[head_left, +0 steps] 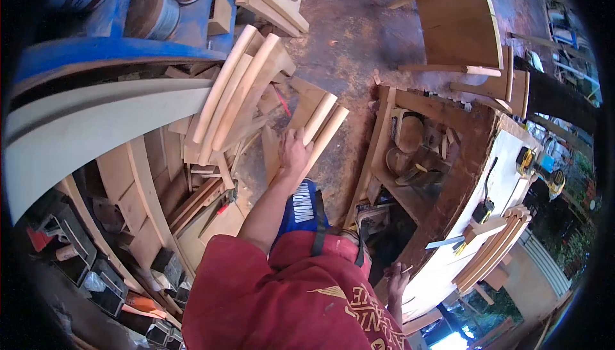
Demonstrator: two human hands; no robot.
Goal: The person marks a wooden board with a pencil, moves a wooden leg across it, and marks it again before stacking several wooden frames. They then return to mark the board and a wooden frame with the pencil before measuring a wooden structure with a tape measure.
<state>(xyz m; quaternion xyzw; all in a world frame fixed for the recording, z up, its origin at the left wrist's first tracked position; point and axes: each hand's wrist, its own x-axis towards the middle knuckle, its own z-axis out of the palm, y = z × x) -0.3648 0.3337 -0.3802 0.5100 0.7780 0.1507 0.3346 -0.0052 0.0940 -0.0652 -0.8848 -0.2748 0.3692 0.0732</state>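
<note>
My left hand (295, 150) reaches forward with its fingers wrapped over the top of a pale wooden frame (320, 119). This frame has two rounded rails and stands upright on the floor. Beside it on the left is a similar wooden frame (240, 94) with several rounded rails. My right hand (397, 281) hangs low at the workbench edge, fingers curled. Something small and thin shows at its fingertips, too small to name.
On the white-topped workbench (471, 215) at right lie cordless drills (555, 182) and stacked curved wood strips (493, 247). A blue shelf (115, 49) holds tubs at upper left. Wooden chair parts (458, 20) stand on the stained floor (346, 36) ahead.
</note>
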